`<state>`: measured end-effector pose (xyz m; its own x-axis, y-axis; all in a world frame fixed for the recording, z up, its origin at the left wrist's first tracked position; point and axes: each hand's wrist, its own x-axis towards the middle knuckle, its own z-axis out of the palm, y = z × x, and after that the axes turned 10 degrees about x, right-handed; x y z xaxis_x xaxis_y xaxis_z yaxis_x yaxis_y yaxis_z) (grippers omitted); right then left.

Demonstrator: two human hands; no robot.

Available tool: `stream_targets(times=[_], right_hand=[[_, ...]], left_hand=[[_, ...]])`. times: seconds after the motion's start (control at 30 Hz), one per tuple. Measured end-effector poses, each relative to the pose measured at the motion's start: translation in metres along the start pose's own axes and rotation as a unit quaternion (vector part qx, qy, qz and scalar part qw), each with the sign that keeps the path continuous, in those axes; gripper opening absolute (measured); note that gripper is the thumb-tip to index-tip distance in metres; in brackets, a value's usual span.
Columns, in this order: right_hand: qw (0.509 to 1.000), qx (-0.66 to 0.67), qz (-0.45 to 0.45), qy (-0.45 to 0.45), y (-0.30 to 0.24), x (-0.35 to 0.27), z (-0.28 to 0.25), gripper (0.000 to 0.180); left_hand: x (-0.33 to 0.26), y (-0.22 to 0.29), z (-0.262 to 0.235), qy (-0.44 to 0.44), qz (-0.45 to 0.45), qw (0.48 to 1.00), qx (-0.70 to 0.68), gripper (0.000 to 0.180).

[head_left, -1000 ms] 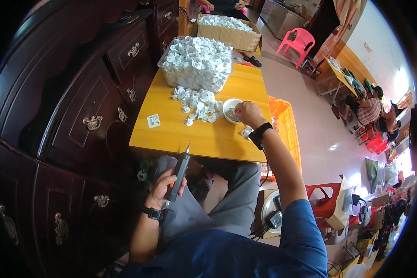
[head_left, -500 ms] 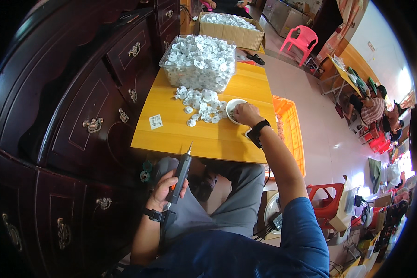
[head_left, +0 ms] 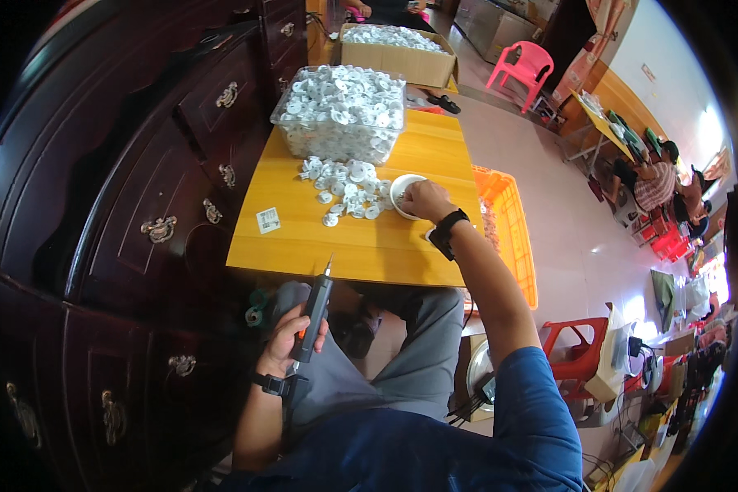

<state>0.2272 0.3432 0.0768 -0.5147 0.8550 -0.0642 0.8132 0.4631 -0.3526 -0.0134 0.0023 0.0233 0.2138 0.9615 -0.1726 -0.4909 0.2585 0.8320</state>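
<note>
My left hand (head_left: 293,334) is wrapped round a dark grey electric screwdriver (head_left: 314,318) above my lap, its thin bit pointing up toward the table's near edge. My right hand (head_left: 428,200) reaches into a small white bowl (head_left: 398,190) on the yellow table (head_left: 303,238). Its fingers are bent down inside the rim, and their tips and whatever they touch are hidden. Left of the bowl lies a loose pile of small white round plastic parts (head_left: 348,184). Behind the pile stands a clear plastic bin (head_left: 336,139) heaped with the same parts.
A cardboard box (head_left: 398,56) of white parts stands beyond the table. An orange crate (head_left: 512,238) is against the table's right side. Dark wooden drawers (head_left: 131,197) rise close on the left. A white label (head_left: 268,220) lies on the table. Other people (head_left: 656,180) sit far right.
My right hand has gone lower into the white bowl, its fingers now down inside. The left hand keeps hold of the screwdriver. The whole view has shifted slightly.
</note>
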Motion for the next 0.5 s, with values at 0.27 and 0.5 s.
stream_targets(times=[0.27, 0.5], right_hand=[[0.999, -0.001, 0.014, 0.050, -0.010, 0.004, 0.005, 0.028], [0.995, 0.075, 0.025, 0.057, -0.023, 0.002, 0.014, 0.029]], left_hand=[[0.007, 0.001, 0.002, 0.004, -0.015, 1.000, 0.002, 0.052], [0.009, -0.005, 0.001, 0.037, -0.002, 0.999, 0.022, 0.054]])
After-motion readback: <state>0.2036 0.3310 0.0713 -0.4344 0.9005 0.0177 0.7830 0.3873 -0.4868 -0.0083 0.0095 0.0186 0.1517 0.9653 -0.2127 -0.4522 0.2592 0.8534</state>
